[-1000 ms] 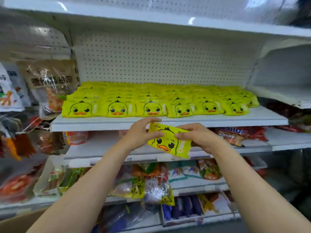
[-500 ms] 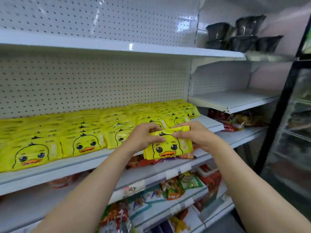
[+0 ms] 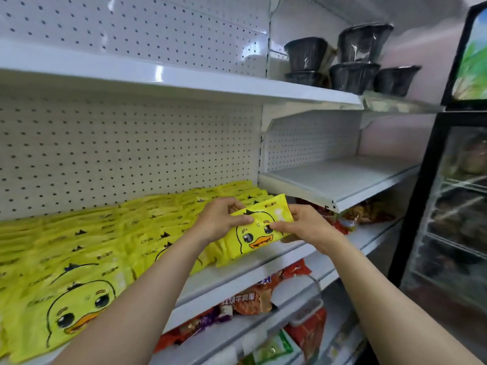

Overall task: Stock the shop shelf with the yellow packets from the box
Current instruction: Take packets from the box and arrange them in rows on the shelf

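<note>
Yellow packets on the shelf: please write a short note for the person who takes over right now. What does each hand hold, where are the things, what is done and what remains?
Left hand: grips the left end of one yellow duck packet.
Right hand: pinches its right end.
The packet is held above the right end of the shelf, over the last stack.
Done: the rows of yellow packets already cover most of this shelf.
Left: set this packet down at the right end. The box is not in view, so I cannot tell how many remain.
</note>
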`<move>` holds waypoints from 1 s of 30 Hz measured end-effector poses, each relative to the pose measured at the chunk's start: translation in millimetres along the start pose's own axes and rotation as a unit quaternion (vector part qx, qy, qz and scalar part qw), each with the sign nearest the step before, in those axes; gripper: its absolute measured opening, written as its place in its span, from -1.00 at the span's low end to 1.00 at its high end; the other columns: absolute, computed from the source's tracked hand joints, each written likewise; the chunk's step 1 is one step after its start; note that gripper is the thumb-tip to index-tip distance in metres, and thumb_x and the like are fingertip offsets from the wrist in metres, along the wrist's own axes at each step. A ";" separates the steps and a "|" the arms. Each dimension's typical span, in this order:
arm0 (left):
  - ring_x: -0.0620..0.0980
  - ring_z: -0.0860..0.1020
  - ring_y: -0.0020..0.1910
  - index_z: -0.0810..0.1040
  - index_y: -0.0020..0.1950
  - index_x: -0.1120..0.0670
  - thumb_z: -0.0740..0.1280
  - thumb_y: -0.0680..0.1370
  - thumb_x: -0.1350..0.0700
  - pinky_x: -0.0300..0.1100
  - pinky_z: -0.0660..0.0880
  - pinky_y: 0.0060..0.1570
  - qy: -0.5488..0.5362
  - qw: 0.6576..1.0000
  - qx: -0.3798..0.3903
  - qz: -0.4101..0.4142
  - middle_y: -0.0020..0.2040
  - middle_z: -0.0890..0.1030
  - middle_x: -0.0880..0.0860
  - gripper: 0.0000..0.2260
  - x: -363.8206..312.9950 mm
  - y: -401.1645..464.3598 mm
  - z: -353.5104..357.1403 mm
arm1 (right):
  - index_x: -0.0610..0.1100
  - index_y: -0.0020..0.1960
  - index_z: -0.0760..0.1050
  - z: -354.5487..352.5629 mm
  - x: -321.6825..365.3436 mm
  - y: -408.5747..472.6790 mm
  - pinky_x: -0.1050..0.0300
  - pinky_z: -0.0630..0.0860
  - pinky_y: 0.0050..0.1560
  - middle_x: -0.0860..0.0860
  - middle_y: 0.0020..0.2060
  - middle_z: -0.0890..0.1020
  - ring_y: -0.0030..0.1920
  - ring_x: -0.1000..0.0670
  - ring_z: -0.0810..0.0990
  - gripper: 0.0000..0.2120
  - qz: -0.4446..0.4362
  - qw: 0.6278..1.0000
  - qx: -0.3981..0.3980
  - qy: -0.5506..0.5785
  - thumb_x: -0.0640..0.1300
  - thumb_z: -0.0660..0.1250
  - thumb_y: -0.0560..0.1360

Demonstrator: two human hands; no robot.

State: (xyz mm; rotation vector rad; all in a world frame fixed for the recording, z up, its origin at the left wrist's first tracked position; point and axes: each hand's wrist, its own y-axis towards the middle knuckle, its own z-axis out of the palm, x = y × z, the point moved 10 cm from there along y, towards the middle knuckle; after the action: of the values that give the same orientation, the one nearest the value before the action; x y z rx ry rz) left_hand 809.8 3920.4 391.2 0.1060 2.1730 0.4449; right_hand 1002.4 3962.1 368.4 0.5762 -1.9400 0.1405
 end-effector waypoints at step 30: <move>0.08 0.47 0.23 0.38 0.33 0.06 0.59 0.33 0.08 -0.13 0.45 0.03 0.254 0.953 0.017 -0.165 0.26 0.51 0.11 -0.36 63.7 155.1 110.5 | 0.09 0.29 0.47 -45.7 -116.8 212.2 0.05 0.44 0.22 0.01 0.25 0.50 0.26 -0.03 0.47 -0.41 -0.119 0.968 0.026 -0.220 0.10 0.56 0.31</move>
State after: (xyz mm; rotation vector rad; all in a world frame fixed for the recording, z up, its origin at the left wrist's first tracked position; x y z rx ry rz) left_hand 846.2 4110.4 337.5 -0.3905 2.6373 0.2576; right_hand 982.0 4202.6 318.5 0.9309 -2.2768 -0.0988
